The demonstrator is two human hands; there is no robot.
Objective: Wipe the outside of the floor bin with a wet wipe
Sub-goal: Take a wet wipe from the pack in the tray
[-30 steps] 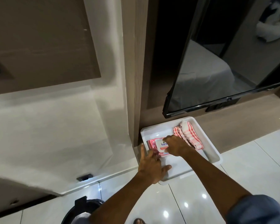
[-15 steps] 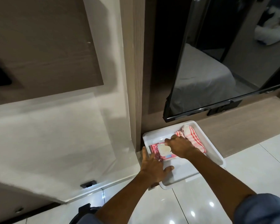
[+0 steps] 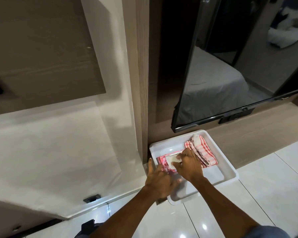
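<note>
Wipe pack (image 3: 163, 162): in white tray (image 3: 218, 152), under both hands. Left hand (image 3: 159, 180) spread, pressing pack; right hand (image 3: 189, 164) pinching at its opening. Advice: hold pack flat, draw one wipe. Bin: identity uncertain.

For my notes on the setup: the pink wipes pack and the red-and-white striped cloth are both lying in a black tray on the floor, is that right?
Not quite: the tray is white, not black, as the head view shows. The rest holds: the pink wipes pack and the red-and-white striped cloth both lie in it on the floor.
</note>
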